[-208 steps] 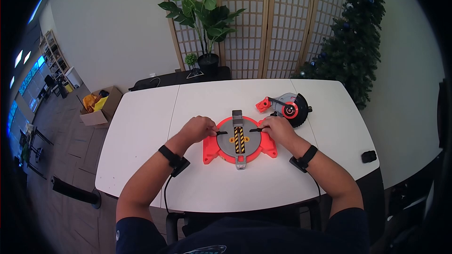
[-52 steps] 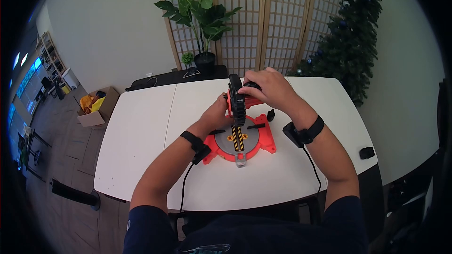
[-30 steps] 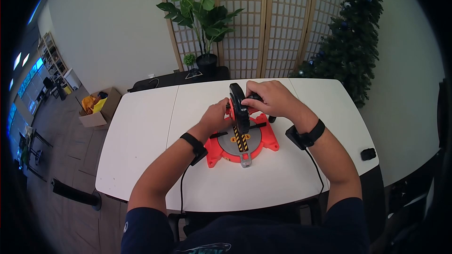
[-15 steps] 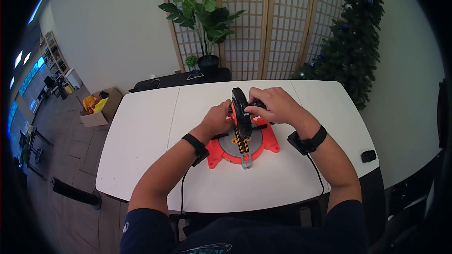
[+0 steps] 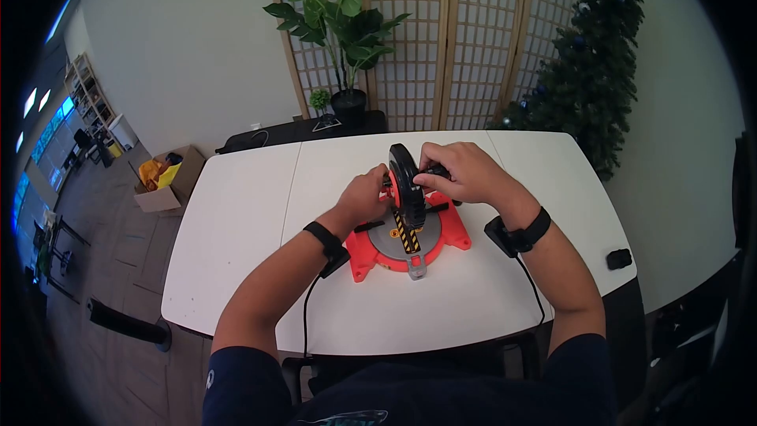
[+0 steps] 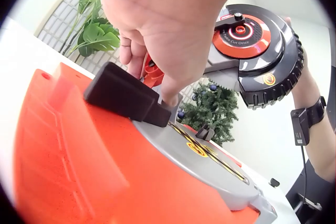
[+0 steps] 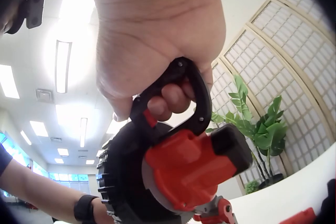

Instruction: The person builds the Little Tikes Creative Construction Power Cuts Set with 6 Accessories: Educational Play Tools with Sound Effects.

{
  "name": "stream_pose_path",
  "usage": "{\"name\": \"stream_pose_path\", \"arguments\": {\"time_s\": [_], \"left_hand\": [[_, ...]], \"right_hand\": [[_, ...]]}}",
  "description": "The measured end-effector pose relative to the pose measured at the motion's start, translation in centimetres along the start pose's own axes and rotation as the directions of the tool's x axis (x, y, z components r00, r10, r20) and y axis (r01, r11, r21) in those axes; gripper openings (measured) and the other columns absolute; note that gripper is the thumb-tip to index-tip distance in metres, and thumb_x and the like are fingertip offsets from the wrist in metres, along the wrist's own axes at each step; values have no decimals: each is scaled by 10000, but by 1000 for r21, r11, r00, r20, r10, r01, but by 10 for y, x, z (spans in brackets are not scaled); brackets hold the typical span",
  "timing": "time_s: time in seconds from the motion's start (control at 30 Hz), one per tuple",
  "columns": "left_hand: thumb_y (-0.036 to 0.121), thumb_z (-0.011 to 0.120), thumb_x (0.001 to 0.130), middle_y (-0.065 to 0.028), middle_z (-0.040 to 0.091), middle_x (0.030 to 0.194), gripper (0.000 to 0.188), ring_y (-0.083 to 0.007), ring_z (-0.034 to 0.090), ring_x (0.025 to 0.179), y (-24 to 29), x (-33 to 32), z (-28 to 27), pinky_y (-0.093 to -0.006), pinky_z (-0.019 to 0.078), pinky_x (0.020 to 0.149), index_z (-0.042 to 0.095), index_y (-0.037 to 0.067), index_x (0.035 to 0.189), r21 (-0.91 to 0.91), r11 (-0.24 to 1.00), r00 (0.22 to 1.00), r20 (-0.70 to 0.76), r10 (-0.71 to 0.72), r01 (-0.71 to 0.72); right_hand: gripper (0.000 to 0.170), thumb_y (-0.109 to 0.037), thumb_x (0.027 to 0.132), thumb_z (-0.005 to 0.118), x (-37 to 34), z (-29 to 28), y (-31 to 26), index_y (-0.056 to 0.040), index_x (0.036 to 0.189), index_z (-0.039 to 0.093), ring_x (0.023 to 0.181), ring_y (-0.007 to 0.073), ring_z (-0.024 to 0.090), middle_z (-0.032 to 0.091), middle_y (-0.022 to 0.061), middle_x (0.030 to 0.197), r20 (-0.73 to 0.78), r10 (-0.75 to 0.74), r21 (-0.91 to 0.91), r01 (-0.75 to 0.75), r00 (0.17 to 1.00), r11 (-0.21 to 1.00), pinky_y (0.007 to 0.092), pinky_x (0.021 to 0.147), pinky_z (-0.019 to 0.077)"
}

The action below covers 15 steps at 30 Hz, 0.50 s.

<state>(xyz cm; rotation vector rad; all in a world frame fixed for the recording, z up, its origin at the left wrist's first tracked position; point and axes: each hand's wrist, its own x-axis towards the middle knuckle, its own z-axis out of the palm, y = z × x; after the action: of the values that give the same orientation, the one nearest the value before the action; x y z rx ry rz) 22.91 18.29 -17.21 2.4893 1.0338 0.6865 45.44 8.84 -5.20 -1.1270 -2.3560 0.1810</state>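
Note:
A toy miter saw stands mid-table, its orange base (image 5: 453, 233) carrying a grey turntable (image 5: 382, 247) with a black-and-yellow striped slot. Over the slot, the saw head (image 5: 402, 170) is held upright, black toothed guard (image 6: 278, 74) toward the person. My right hand (image 5: 467, 173) grips its black loop handle (image 7: 202, 100), fingers curled through the opening. At the rear of the base, my left hand (image 5: 364, 196) pinches around the orange and grey hinge (image 6: 152, 74); the palm hides much of that joint. A black fence piece (image 6: 123, 95) sits just below the left hand.
A small black object (image 5: 619, 259) lies at the table's right edge. Behind the white table (image 5: 236, 221) are a potted plant (image 5: 348, 102), a folding screen and a decorated tree (image 5: 576, 71). A cardboard box (image 5: 169, 189) stands on the floor at left. Cables trail from both wrists.
The hands left the black fence pieces. The saw head came from the back right to above the base, then dropped lower over the turntable; within the last half second it has barely shifted.

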Motion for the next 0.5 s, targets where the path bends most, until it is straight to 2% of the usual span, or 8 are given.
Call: {"name": "stream_pose_path", "arguments": {"time_s": [0.13,0.2,0.23,0.3,0.33,0.4,0.5], "left_hand": [[134,774,754,-213,666,1008,443,-405,661,946,0,1,1,-467,529,812,492,30,1079,48,999,1000,-21,-17,18],[137,799,734,-196,681,1070,510,-392,653,1031,4,3,-3,-443,524,903,507,31,1139,94,988,991,48,-125,121],[137,799,734,-196,681,1070,510,-392,653,1031,5,2,-6,-443,524,903,507,31,1139,94,988,991,48,-126,121],[173,848,695,-179,668,1096,588,-363,650,1045,8,-1,-15,-421,515,928,521,34,1164,30,999,990,134,-42,38],[173,848,695,-179,668,1096,588,-363,650,1045,8,-3,-17,-421,515,928,521,34,1164,29,999,990,132,-43,40],[199,882,660,-159,635,1154,676,-330,632,1075,8,-5,-19,-397,502,956,527,35,1211,-24,1000,988,155,8,-4],[205,883,664,-153,599,1202,735,-314,610,1109,8,-6,-21,-389,492,973,512,39,1276,-27,999,985,170,31,-27]], "right_hand": [[284,-320,891,697,-1,-2,1,-60,889,584,622,290,628,675,110,735,-5,9,44,-9,1000,999,367,595,465],[323,-364,892,684,-4,-1,3,-56,882,585,622,298,630,678,116,733,33,52,16,-53,998,998,372,589,466],[323,-364,892,684,-7,1,5,-56,882,585,622,298,630,678,116,733,34,52,16,-53,998,998,372,589,466],[385,-447,912,650,-14,9,9,-73,858,577,606,286,609,629,78,640,-39,-12,-28,11,999,1000,376,639,462],[385,-447,912,650,-18,12,8,-73,858,577,606,286,609,629,78,640,-38,-15,-28,14,999,1000,376,639,462],[403,-473,918,630,-28,19,5,-81,849,561,633,283,593,609,70,650,-122,-74,-116,60,990,991,384,726,436],[398,-476,922,621,-43,31,3,-92,843,549,646,279,573,587,63,656,-101,-20,-156,5,995,988,381,764,398]]}}
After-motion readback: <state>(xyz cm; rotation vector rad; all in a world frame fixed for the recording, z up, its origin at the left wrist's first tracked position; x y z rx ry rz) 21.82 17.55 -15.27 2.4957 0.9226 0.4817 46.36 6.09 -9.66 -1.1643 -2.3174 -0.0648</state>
